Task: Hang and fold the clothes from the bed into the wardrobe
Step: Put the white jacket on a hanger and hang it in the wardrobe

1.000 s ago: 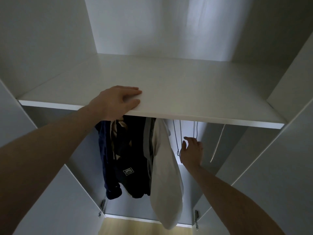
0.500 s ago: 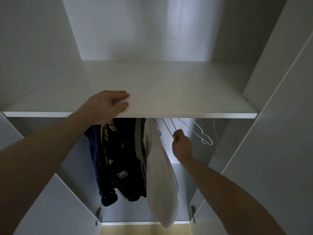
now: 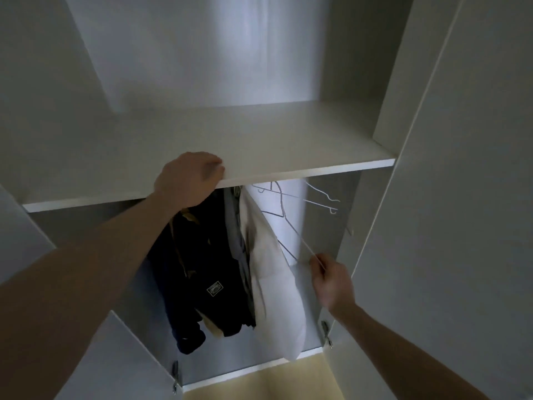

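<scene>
1. Wardrobe left door [image 3: 95,368]: white panel, swung open at lower left; a metal hinge shows at its inner edge by the wardrobe floor.
2. Left hand [image 3: 187,177]: palm down on the front edge of the white shelf [image 3: 288,140], fingers curled over the lip and gripping it. The shelf top to the right of the hand is bare as far as the right side wall.
3. Dark navy garment [image 3: 196,284]: hangs under the shelf, directly below the left hand. It bears a small rectangular patch with a light outline; any writing on it is too small to read.
4. Grey garment [image 3: 236,243]: a narrow strip hanging between the navy piece and the white one, touching both.
5. White garment [image 3: 277,298]: hangs just right of the grey one; its hem reaches near the wardrobe's bottom edge.
6. Wire hanger [image 3: 300,241]: thin and white, slanting from under the shelf down to the right hand; open room lies between the white garment and the right wall.
7. Spare wire hangers [image 3: 326,200]: hang under the shelf, farther right.
8. Right hand [image 3: 331,281]: fingers closed, pinching the wire hanger's lower end.
9. Wardrobe right door [image 3: 461,226]: open, just beside the right hand.
</scene>
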`<control>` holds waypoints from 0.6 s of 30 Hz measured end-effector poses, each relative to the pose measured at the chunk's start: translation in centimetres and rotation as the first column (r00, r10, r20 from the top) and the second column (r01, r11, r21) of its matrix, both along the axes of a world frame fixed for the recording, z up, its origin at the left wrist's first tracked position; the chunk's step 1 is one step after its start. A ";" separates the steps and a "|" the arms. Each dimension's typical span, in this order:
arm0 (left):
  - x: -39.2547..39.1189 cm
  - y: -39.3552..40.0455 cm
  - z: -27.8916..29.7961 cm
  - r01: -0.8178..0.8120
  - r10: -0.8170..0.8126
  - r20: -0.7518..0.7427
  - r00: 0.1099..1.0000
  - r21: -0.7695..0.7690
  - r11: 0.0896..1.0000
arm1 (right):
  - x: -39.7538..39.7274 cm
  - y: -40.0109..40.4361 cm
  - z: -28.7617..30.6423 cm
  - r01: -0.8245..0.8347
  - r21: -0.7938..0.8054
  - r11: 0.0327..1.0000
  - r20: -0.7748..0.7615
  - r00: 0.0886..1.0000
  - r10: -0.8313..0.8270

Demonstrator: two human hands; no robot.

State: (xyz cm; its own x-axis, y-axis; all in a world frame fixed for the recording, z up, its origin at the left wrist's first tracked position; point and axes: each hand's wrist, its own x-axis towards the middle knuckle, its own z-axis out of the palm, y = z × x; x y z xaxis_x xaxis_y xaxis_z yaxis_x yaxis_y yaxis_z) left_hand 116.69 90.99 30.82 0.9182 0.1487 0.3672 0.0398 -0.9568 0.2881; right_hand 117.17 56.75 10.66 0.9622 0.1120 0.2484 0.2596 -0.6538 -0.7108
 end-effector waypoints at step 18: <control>-18.9 -19.9 -15.1 0.565 -0.644 -0.160 0.748 -0.356 0.745 | -39.1 -17.3 6.7 0.374 0.154 0.915 -0.186 0.920 -0.345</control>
State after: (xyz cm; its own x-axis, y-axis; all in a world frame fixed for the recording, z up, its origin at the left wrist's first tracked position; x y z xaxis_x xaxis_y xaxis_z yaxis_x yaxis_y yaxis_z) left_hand 97.84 71.11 15.68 0.8987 -0.4162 0.1383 -0.4105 -0.6874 0.5992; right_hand 78.06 39.41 17.39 0.9562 -0.2816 0.0795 -0.0886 -0.5377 -0.8385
